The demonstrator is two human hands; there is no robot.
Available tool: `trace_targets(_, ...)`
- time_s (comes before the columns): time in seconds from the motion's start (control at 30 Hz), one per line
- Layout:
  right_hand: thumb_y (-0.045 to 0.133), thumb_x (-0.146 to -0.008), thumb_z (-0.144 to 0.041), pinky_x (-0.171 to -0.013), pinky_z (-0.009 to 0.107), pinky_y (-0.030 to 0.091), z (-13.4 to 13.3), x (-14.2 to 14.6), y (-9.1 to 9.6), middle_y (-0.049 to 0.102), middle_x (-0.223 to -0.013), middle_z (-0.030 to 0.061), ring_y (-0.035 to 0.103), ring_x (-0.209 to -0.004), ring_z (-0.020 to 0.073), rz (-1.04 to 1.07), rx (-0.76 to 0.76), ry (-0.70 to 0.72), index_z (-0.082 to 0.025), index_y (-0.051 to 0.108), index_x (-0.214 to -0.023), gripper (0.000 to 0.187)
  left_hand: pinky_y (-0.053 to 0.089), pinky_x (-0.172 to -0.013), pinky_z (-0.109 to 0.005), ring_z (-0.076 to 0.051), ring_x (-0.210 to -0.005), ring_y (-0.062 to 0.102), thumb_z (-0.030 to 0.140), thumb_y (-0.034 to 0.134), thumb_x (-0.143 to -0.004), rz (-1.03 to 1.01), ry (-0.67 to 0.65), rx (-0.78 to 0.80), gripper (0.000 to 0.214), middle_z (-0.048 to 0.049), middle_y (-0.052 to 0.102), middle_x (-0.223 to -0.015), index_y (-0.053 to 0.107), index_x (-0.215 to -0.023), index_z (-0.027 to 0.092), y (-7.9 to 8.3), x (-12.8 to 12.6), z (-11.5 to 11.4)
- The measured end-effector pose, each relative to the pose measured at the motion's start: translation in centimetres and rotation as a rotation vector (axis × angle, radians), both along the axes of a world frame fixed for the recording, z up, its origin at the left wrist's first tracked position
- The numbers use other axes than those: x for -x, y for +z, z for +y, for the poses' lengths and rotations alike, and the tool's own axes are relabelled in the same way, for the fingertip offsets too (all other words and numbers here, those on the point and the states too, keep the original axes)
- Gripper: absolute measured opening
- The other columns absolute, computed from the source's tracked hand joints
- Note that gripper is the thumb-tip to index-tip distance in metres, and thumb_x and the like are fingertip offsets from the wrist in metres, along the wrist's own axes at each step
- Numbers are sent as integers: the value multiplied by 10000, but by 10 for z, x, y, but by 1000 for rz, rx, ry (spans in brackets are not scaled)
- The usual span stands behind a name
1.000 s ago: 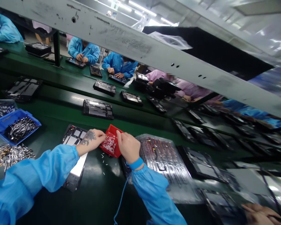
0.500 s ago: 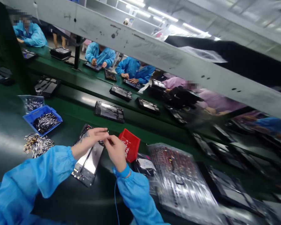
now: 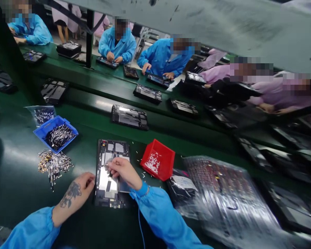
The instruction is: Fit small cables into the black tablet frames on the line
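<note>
An opened tablet (image 3: 107, 195) lies on the green bench in front of me, its inner parts showing. My right hand (image 3: 125, 172) is over its middle, thumb and fingertips pinched together; what is between them, if anything, is too small to make out. Beside the tablet's left edge rests my left hand (image 3: 77, 193), its fingers curled in and their tips by the edge. Its grip is hidden. Close to the right hand stands a red bin (image 3: 168, 162) of small white pieces, with a few pieces scattered on the bench.
To the left are a blue bin (image 3: 73, 133) of small cable-like parts, a loose pile (image 3: 54, 164) of similar parts and a plastic bag (image 3: 43, 114). Large clear packs (image 3: 223, 197) lie right. More tablets (image 3: 129, 117) line the bench. Co-workers (image 3: 166, 57) sit opposite. A blue cord (image 3: 140, 224) hangs from my right wrist.
My hands were together above the tablet's top end. The left has drawn back to the tablet's left side; the right has come down over its middle. The view has tilted.
</note>
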State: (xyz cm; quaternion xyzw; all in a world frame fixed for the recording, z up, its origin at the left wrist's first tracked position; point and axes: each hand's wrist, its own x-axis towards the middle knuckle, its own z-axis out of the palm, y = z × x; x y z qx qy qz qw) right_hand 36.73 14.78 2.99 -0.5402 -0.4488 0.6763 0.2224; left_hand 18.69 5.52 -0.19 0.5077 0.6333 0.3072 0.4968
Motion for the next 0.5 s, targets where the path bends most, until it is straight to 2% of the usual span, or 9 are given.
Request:
trace_targets(0.13, 712, -695, -327, -342, 141, 314, 21, 8, -4, 542, -439, -50, 414, -346, 35, -134, 44, 216, -152, 555, -560, 270, 516, -470, -269, -142, -492, 582, 371, 499, -767, -124, 78, 200, 204, 17, 586, -674, 584, -846, 203, 0, 0, 31)
trace_targets(0.23, 671, -726, -314, -322, 151, 245, 25, 11, -8, 526, -401, -55, 369, -305, 34, -173, 37, 267, -165, 536, -546, 270, 474, -377, -242, -118, -393, 539, 352, 504, -725, -221, 119, 300, 181, 62, 520, -606, 503, -829, 204, -4, -2, 49)
trace_targets(0.4, 630, -760, -319, -338, 172, 253, 10, 6, -18, 531, -401, -60, 364, -302, 51, -168, 2, 259, -196, 516, -589, 239, 475, -367, -217, -100, -392, 549, 326, 543, -666, -334, 155, 320, 243, 86, 523, -624, 453, -863, 215, -8, -4, 50)
trace_targets(0.5, 590, -793, -314, -382, 195, 305, 0, 6, -22, 535, -413, -48, 407, -332, 70, -220, -102, 242, -202, 518, -584, 248, 466, -356, -219, -109, -402, 555, 338, 555, -682, -320, 142, 304, 248, 85, 520, -631, 456, -873, 215, -8, -4, 46)
